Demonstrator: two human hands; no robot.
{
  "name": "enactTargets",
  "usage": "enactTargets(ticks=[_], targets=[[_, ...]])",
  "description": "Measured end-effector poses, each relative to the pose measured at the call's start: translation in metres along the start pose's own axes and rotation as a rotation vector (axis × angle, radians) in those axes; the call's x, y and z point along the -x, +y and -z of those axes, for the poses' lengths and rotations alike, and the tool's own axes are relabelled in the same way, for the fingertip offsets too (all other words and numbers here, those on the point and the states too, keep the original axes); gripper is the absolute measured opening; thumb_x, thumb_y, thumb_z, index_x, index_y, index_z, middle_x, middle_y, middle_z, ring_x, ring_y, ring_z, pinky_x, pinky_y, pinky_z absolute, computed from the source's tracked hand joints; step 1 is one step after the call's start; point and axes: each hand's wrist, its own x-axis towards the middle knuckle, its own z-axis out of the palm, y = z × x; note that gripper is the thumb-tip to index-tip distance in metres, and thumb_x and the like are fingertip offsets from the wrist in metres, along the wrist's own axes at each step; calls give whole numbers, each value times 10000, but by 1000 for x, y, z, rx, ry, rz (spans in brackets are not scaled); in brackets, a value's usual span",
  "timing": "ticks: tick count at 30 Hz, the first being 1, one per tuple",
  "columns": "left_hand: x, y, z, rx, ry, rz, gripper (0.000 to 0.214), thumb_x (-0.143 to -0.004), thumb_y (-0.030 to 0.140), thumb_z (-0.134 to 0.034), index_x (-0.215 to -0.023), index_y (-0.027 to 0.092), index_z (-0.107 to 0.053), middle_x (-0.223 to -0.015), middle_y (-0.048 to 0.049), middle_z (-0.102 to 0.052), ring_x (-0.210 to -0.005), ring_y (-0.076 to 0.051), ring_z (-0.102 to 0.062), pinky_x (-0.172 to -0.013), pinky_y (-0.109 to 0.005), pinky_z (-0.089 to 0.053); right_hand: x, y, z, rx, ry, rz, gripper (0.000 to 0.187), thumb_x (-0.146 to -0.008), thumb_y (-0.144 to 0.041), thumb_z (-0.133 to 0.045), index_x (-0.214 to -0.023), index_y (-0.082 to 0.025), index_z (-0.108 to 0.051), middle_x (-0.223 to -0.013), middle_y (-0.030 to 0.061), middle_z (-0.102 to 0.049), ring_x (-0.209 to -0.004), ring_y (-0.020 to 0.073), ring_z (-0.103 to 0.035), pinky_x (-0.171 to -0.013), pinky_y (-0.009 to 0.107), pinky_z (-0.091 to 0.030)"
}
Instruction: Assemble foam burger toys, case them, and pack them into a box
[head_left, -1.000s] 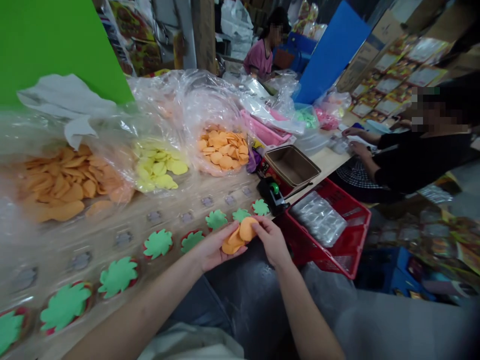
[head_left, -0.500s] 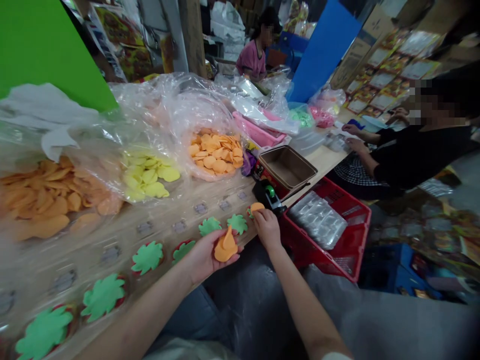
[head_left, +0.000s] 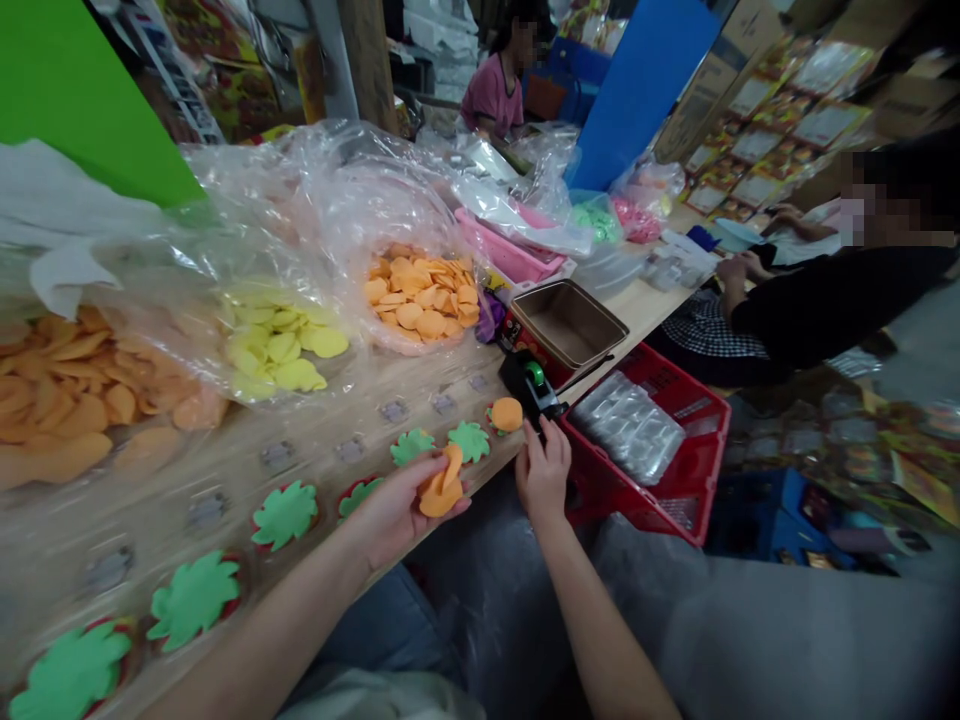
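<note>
My left hand (head_left: 409,500) is closed around several thin orange discs (head_left: 441,490), overlapping in the palm with one standing up. Near the table edge, my right hand (head_left: 544,465) has its fingers apart and nothing in them. Just beyond its fingertips, a single orange disc (head_left: 507,414) lies on a small stack with a bit of green showing at its side. Green leaf-shaped pieces (head_left: 469,441) with wavy edges rest on red pieces in a row along the table (head_left: 375,375). Small clear packs (head_left: 443,404) form another row behind them.
Plastic bags hold orange discs (head_left: 424,295) and yellow discs (head_left: 289,345) at the back. A tape dispenser (head_left: 529,385) and a brown open tin (head_left: 570,322) stand right, above a red crate (head_left: 697,430) with clear plastic packs. Two co-workers (head_left: 491,95) sit farther off.
My right hand has let go of the orange disc, leaving it on the stack, and drawn back slightly toward me. My left hand still holds its orange discs.
</note>
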Motion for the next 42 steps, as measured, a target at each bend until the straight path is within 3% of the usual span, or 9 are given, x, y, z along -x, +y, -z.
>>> enactTargets(ticks=[6,10,13,19,24,29,32,38,42], targets=[[-2,-2,-6,-369,112,-470,358,-658,207,-709,-1004,186,-617,-1155,-64,-597,-1088,-213,-536,-904,-281,-443,-2,-63,8,-870,-483,-530,302,-792,-439,-546,-871,-177,-672,-794,35,-633,-650,144,-559,-544,249,-477],[3,-1,5,-258,43,-342,343,-754,253,-620,-1087,183,-573,-1148,-96,-598,-983,-212,-594,-812,-312,-498,-4,-70,6,-1172,-478,-872,304,-688,-428,-665,-821,-154,-658,-722,14,-612,-579,106,-523,-469,201,-437],[6,-4,9,-377,-48,-374,438,-731,313,-656,-1137,187,-549,-1149,-102,-590,-1018,-242,-572,-877,-368,-467,-6,-67,10,-1157,-469,-839,295,-687,-407,-677,-842,-156,-660,-742,9,-612,-607,102,-523,-474,185,-436],[3,-12,5,-778,25,-773,401,-740,299,-649,-1133,243,-592,-1244,-42,-549,-1187,-220,-436,-1072,-334,-236,-7,-74,18,-1073,-376,-708,272,-750,-417,-613,-828,-158,-647,-751,4,-589,-620,104,-515,-506,203,-459],[-5,-13,9,-568,153,-531,220,-776,377,-581,-861,195,-668,-903,-62,-663,-880,-226,-600,-750,-299,-499,0,-80,18,-936,-300,-645,278,-746,-421,-618,-848,-165,-651,-703,0,-591,-582,110,-521,-510,221,-464],[-10,-5,19,-286,248,-418,327,-882,391,-384,-1036,160,-557,-994,-98,-648,-734,-164,-640,-520,-228,-501,5,-69,19,-1042,-210,-774,294,-764,-439,-598,-880,-171,-624,-806,27,-629,-616,127,-558,-516,240,-471],[-3,5,28,-124,236,-354,315,-853,370,-467,-1070,156,-548,-1001,-104,-655,-709,-151,-653,-484,-193,-480,-4,-51,17,-782,-136,-607,293,-801,-416,-559,-947,-170,-625,-893,64,-643,-699,163,-590,-579,278,-500],[15,6,32,-401,147,-276,367,-774,435,-569,-973,131,-619,-791,-74,-654,-596,-145,-624,-409,-181,-427,-19,-29,-16,-70,-307,339,240,-861,-196,-490,-1055,-197,-633,-1015,104,-642,-996,224,-558,-901,398,-454],[13,0,29,-575,105,-274,269,-778,375,-557,-873,140,-651,-663,-30,-606,-548,-130,-583,-379,-165,-407,-8,-26,-27,41,-374,505,306,-866,-161,-481,-1153,-191,-580,-1089,104,-628,-1092,229,-521,-932,399,-440]])
